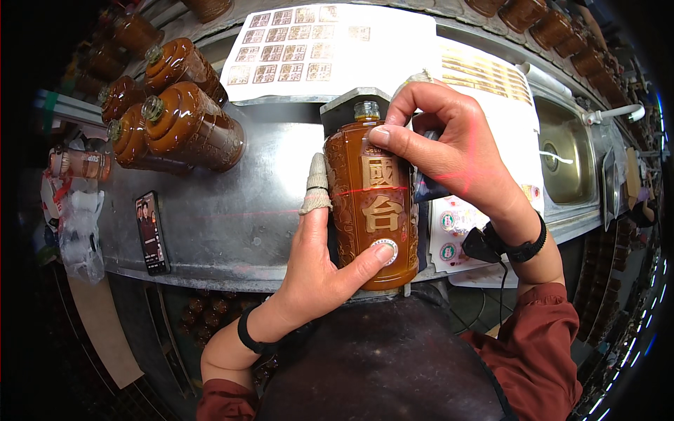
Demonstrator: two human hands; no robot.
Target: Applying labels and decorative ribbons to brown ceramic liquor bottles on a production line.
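A brown glass bottle (365,186) lies on its back before me, its neck away from me. Raised gold characters and a round white sticker (384,254) show on its front. My left hand (323,256) holds the bottle's lower left side, thumb across the front onto the sticker. A cloth cover tied with a band wraps one of its fingers. At the bottle's upper right shoulder, my right hand (449,140) has thumb and forefinger curled together, the thumb tip touching a small gold label. Whether anything is pinched between those fingers is hidden. A metal cradle (344,105) shows behind the neck.
Several brown bottles (189,126) stand at left on the metal bench (260,189), beyond a phone (152,231) with a lit screen. Sheets of gold labels (337,52) lie at the back. A sink (565,168) is at right, and round stickers on a sheet (449,231) lie nearer.
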